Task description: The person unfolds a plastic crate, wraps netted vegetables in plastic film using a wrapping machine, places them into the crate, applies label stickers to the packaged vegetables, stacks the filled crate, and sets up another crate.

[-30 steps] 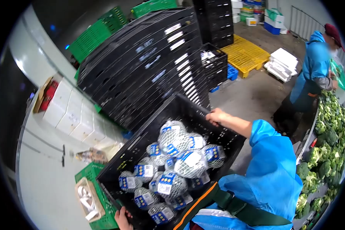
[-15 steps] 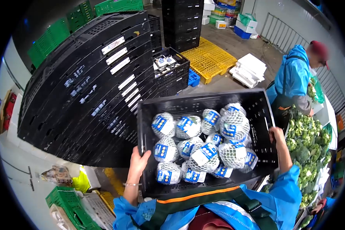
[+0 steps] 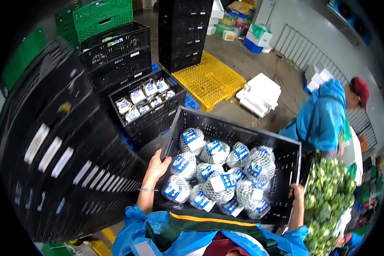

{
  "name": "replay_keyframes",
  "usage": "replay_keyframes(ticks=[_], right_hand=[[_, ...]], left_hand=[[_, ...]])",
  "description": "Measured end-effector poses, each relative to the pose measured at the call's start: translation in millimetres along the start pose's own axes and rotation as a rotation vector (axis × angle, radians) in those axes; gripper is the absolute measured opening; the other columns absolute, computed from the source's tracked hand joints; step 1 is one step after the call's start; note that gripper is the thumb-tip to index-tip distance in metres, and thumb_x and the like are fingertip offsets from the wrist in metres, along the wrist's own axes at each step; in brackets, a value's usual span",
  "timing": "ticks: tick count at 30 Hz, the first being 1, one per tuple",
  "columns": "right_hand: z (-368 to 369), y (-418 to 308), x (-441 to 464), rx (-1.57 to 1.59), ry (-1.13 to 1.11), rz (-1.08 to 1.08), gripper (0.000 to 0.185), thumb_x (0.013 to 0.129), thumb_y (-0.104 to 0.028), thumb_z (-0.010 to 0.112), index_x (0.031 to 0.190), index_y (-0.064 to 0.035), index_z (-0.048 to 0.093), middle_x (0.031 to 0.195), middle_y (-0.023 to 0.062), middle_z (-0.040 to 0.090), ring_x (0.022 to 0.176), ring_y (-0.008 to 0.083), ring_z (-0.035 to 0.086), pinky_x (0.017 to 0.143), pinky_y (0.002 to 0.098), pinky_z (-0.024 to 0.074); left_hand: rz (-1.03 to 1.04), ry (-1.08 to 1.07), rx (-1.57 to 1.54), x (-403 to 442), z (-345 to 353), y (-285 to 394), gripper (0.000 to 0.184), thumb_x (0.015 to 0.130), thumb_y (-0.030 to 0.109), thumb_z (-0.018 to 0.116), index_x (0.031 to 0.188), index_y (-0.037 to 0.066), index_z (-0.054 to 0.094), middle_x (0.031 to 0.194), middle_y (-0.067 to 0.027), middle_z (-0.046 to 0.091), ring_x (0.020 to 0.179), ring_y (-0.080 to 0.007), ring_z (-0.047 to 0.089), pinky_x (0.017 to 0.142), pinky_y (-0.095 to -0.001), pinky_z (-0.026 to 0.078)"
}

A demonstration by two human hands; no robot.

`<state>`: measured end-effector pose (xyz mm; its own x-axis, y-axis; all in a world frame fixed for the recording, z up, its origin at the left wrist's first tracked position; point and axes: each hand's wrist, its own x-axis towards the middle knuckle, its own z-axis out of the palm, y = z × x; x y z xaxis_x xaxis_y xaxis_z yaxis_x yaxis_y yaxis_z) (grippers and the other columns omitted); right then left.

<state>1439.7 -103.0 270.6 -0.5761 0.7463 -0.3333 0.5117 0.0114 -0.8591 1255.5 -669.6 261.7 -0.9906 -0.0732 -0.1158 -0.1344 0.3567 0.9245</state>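
A black plastic crate [image 3: 281, 147] is held up in front of my body, slightly tilted. My left hand [image 3: 157, 165] is closed on its left wall, with the thumb over the rim. On the opposite wall, the fingers of my right hand [image 3: 297, 192] hook into the handle opening. Inside lie several round produce heads [image 3: 219, 187] in white mesh nets with blue and white labels, some piled on others at the right. What is under the upper heads is hidden.
A tall stack of black crates [image 3: 72, 179] stands close on my left. Ahead are a crate of labelled packs [image 3: 141, 102], a yellow pallet [image 3: 213, 81] and white foam boards [image 3: 260, 94]. At right, a person in blue [image 3: 324, 111] stands by heaped broccoli [image 3: 328, 205].
My view has turned, so the stack of crates sits further left and the crate of packs behind it shows more. I still hold the loaded crate, now tilted down toward the right.
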Motion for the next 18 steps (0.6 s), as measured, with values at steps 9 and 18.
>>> replay_keyframes(ticks=[9, 18], right_hand=[[108.3, -119.8, 126.3, 0.02, -0.035, 0.018, 0.008, 0.073, -0.011, 0.053, 0.07, -0.0054, 0.047, 0.052, 0.0004, 0.042, 0.038, 0.0102, 0.039, 0.035, 0.0253, 0.032], [218.6, -231.9, 457.6, -0.066, -0.166, -0.069, 0.013, 0.076, -0.014, 0.051, 0.067, -0.0054, 0.049, 0.051, 0.0021, 0.042, 0.036, 0.0125, 0.04, 0.034, 0.0272, 0.0334]], left_hand=[[0.031, -0.008, 0.055, 211.3, 48.1, 40.7, 0.05, 0.075, 0.019, 0.061, 0.116, -0.004, 0.047, 0.098, -0.0195, 0.062, 0.092, -0.0261, 0.06, 0.08, -0.0327, 0.046], [-0.101, 0.014, -0.046, 461.7, 187.4, 78.0, 0.049, 0.074, 0.02, 0.063, 0.115, -0.003, 0.049, 0.1, -0.0169, 0.061, 0.092, -0.0227, 0.059, 0.081, -0.0318, 0.045]])
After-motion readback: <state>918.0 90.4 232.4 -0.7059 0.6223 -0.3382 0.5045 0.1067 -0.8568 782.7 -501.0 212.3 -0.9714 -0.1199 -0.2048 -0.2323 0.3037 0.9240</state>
